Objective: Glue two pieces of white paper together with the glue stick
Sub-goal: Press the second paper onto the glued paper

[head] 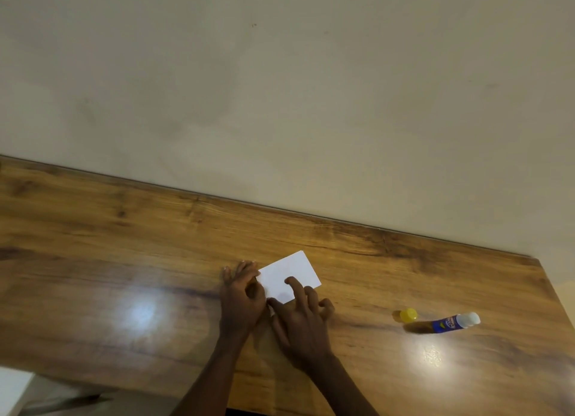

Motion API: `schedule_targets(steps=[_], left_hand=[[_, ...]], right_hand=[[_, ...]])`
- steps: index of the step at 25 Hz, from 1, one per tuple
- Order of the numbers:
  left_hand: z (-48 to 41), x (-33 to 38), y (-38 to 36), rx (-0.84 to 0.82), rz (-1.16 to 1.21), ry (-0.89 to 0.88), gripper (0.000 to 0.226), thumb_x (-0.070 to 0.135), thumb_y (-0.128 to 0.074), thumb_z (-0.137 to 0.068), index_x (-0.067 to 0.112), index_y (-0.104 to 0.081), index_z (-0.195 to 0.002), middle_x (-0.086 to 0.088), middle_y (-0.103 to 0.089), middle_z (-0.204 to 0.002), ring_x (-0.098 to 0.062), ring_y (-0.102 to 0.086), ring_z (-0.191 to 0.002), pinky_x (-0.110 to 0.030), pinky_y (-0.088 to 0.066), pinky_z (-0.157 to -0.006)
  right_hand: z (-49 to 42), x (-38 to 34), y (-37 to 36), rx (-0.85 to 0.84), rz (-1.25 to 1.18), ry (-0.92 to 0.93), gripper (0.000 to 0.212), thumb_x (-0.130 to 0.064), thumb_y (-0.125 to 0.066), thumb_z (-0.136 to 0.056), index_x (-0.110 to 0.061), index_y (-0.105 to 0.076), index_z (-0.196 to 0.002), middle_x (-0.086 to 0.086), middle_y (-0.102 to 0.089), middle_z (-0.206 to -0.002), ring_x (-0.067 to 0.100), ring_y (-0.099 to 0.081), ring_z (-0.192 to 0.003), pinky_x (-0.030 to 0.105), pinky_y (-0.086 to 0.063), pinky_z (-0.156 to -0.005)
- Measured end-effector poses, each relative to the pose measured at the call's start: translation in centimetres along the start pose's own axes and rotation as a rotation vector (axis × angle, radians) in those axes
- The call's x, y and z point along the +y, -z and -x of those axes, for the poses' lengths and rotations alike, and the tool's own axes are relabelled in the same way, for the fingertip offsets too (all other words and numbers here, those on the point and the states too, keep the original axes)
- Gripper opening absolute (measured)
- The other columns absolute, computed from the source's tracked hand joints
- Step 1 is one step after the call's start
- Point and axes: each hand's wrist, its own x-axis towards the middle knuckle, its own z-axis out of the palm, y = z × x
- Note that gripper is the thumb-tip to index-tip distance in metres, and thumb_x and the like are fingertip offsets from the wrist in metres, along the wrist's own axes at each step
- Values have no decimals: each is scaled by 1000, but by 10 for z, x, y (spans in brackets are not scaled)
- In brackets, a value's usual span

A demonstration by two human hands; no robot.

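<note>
Head view: paper [289,272] flat on worktop [124,260], apparently both pieces stacked. Left hand [242,294] pinches paper's left edge. Right hand [301,316] grips nothing, fingertip pressing on top. Uncapped glue stick [454,322] and cap [408,315] well right of paper. Square edges, rub outward firmly.

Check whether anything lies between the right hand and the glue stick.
Only the yellow cap, loose on the wooden table beside the blue end of the glue stick. The right hand rests on the white paper; otherwise bare tabletop separates them.
</note>
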Motion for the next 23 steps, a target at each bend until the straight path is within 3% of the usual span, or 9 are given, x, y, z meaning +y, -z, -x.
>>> schedule_targets(steps=[2,3,5,9,13,16,19,23], left_hand=[[0,1,1,4,0,-14,33,-9,-57,-74,0,-62,-105,-22,-65,-112,-39,-55,-114,-46,-17,-114],[0,2,1,3,6,-6,34,-9,-56,-74,2,-62,-106,-22,-66,-111,-40,-56,-112,-47,-20,-114],[0,5,2,-3,24,8,34,-9,-56,-74,2,-60,-106,-21,-66,-107,-40,-58,-104,-54,-29,-110],[3,7,4,-22,32,9,34,-7,-59,-72,3,-58,-104,-19,-66,-101,-40,-58,-99,-59,-42,-97],[5,12,5,-35,45,67,40,-1,-58,-76,11,-52,-114,-22,-57,-117,-42,-49,-117,-58,-47,-92],[7,17,6,-6,72,101,42,0,-56,-77,17,-47,-114,-19,-53,-122,-38,-47,-120,-56,-49,-90],[7,17,8,20,121,84,38,3,-56,-78,14,-46,-113,-19,-55,-116,-34,-54,-111,-48,-52,-86],[8,19,11,56,153,66,37,26,-43,-80,9,-47,-112,-18,-61,-112,-34,-59,-101,-52,-52,-82]], right_hand=[[-15,-2,-4,7,-25,1,28,-46,-50,-74,-42,-60,-100,3,-56,-129,25,-56,-111,56,-47,-81],[-22,-3,-6,-28,-89,9,32,-44,-42,-81,-40,-54,-110,5,-42,-141,29,-43,-124,61,-34,-93],[-34,-2,-12,-131,-198,11,40,-46,-28,-85,-39,-42,-122,1,-21,-151,27,-21,-133,56,-13,-103],[-46,8,-18,-147,-245,-13,40,-40,-32,-90,-38,-34,-130,-1,-28,-146,26,-23,-129,51,-14,-101],[-68,19,-13,-156,-288,-161,46,-28,-39,-92,-34,-24,-135,-4,-21,-150,26,-16,-136,55,-14,-106],[-85,25,-2,-220,-186,13,46,-16,-44,-91,-32,-32,-132,-4,-26,-149,27,-11,-138,59,-12,-105],[-93,29,10,-185,-171,131,33,-9,-47,-86,-23,-49,-116,2,-48,-130,26,-24,-129,51,-14,-98],[-93,33,24,-97,-168,213,23,6,-46,-79,-15,-55,-84,3,-62,-96,23,-38,-105,34,-8,-70]])
